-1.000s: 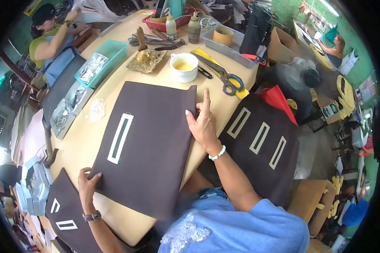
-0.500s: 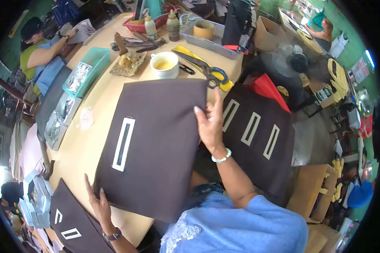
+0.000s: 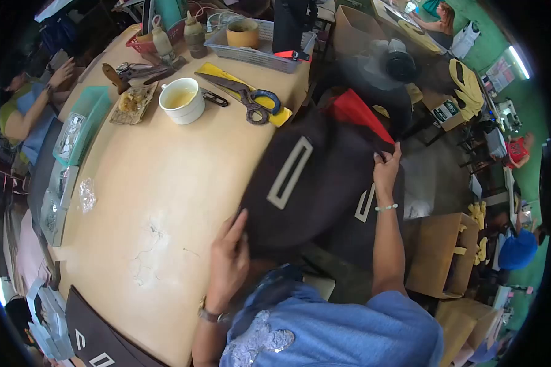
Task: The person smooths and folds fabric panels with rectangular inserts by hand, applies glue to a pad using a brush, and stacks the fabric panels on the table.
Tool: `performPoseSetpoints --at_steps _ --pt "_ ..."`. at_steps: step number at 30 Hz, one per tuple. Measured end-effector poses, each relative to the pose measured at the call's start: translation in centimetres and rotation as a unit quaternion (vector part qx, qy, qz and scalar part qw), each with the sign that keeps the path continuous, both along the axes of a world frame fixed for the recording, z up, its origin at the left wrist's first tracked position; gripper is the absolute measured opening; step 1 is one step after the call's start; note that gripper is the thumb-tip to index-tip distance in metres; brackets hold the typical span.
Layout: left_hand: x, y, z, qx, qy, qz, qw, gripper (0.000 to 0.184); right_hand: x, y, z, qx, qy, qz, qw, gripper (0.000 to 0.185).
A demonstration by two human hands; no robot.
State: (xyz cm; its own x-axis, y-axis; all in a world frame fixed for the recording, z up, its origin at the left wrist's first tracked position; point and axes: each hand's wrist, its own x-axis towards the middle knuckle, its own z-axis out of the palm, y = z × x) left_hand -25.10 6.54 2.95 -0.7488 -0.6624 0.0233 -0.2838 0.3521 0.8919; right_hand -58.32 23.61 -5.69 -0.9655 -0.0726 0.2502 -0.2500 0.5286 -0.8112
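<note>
Green wall [image 3: 491, 40] is rising at two o'clock; across the tabletop [image 3: 128, 214], a white cup [image 3: 182, 110] is sitting between ten and eleven. Just right of centre, a dark panel [image 3: 321, 192] is spreading past the tabletop's edge, and the right hand [image 3: 387, 171] is pinching it at three o'clock, fingers narrow! Down at seven, the left hand [image 3: 228, 260] is meeting its left edge, blur hiding whether those fingers are gripping.
</note>
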Motion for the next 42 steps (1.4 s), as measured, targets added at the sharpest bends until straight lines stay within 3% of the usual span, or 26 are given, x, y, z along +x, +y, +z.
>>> performPoseSetpoints --at_steps 5,7,11,14,17,21,25,29,32,35,38,41,42 --pt "-6.3 0.6 -6.2 -0.020 -0.026 -0.069 0.997 0.052 -7.1 1.8 -5.1 0.090 0.054 -0.035 0.994 0.067" --pt "-7.9 0.4 -10.3 -0.007 -0.051 -0.038 0.998 0.057 -10.2 1.7 -8.2 0.108 0.084 -0.025 0.990 0.068" --pt "-8.5 -0.3 -15.6 -0.015 -0.055 0.030 0.998 0.061 -10.7 -0.7 -7.9 0.109 -0.001 -0.028 0.994 0.069" --pt "-7.8 -0.9 -17.0 -0.003 -0.082 0.046 0.996 0.061 -11.1 -2.0 -8.8 0.114 0.019 0.014 0.993 0.072" --pt "-7.4 -1.1 -16.5 -0.070 -0.136 0.054 0.987 0.061 -9.9 -3.6 -7.6 0.125 -0.023 0.017 0.992 0.076" --pt "-7.2 -1.8 -15.9 -0.094 -0.161 0.052 0.981 0.061 -7.4 -4.0 -6.1 0.053 -0.068 0.031 0.996 0.086" --pt "-7.3 -1.9 -14.4 -0.082 -0.161 0.044 0.983 0.060 0.0 -1.3 -3.5 0.005 -0.172 0.061 0.983 0.095" --pt "-7.3 -1.8 -13.4 -0.108 -0.188 0.041 0.975 0.058 8.1 1.6 -2.1 0.028 -0.233 0.088 0.968 0.095" --pt "-7.2 -1.9 -15.4 -0.110 -0.173 0.053 0.977 0.057 10.9 2.6 -0.8 0.038 -0.259 0.100 0.960 0.100" --pt "-6.9 -1.6 -15.6 -0.092 -0.169 0.058 0.980 0.056 11.8 2.9 -1.2 0.248 -0.111 0.111 0.956 0.100" --pt "-5.4 -0.7 -16.5 -0.061 -0.166 0.085 0.980 0.041 12.6 1.2 1.7 0.373 0.008 0.128 0.919 0.098" --pt "-2.8 2.0 -19.1 -0.126 -0.135 0.109 0.977 0.045 12.7 -3.1 3.4 0.276 0.189 0.171 0.927 0.091" --pt "-1.8 2.6 -18.9 -0.052 -0.152 0.088 0.983 0.048 12.6 -5.3 3.9 0.213 0.198 0.199 0.936 0.088"
